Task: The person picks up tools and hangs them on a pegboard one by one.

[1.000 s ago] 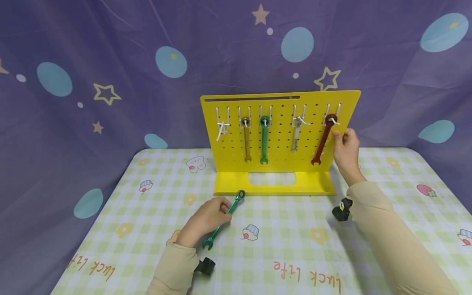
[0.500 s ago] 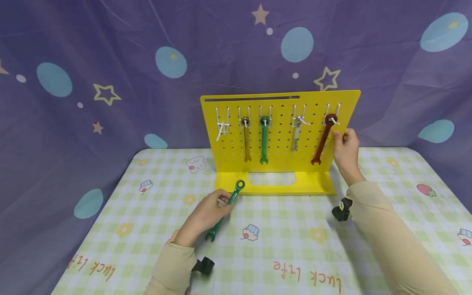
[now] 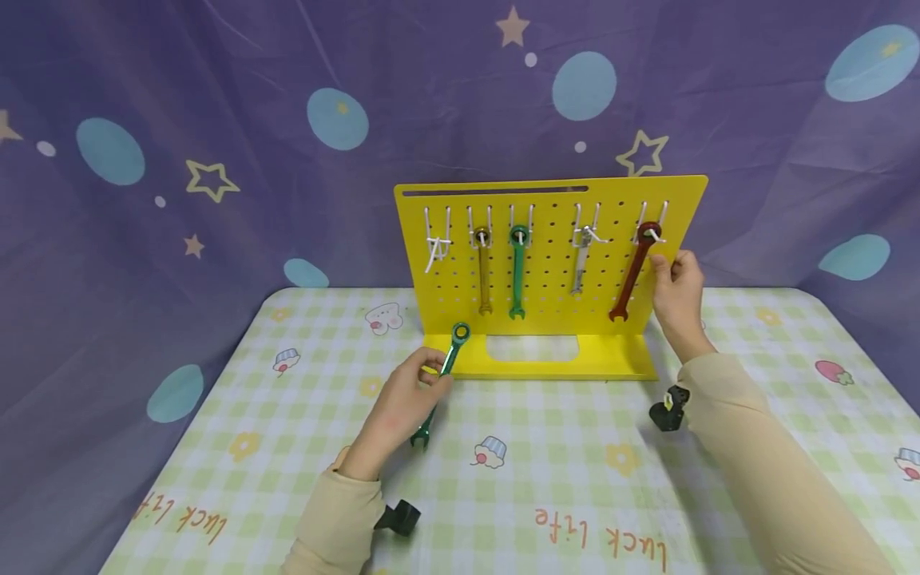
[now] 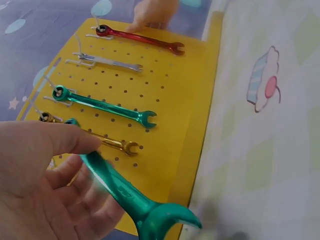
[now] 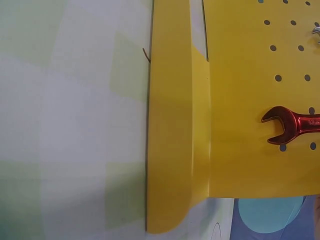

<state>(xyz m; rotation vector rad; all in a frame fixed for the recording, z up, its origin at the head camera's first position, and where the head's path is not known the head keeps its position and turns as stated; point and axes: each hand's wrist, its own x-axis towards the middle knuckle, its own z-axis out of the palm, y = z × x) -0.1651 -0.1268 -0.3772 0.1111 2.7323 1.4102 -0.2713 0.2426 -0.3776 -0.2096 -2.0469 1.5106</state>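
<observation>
My left hand (image 3: 404, 403) pinches a green combination wrench (image 4: 125, 192) between thumb and fingers, its ring end up and its open jaw down, in front of the board's left part. With my right hand (image 3: 679, 299) I grip the right edge of the yellow pegboard (image 3: 539, 311). On its white hooks hang a gold wrench (image 3: 485, 279), a second green wrench (image 3: 518, 275), a silver wrench (image 3: 580, 263) and a red wrench (image 3: 634, 275). The leftmost hook (image 3: 435, 249) bears nothing. Only the red wrench's open end shows large in the right wrist view.
The board's yellow base (image 3: 618, 357) stands on a green-and-white checked tablecloth (image 3: 561, 495) with printed cupcakes and flowers. Behind the table hangs a purple curtain (image 3: 446, 96) with stars and blue ovals. Each sleeve carries a small black camera mount (image 3: 402, 517).
My left hand has lifted the green wrench up and slightly toward the board, so its ring end now overlaps the board's lower left. My right hand keeps its grip on the board's edge.
</observation>
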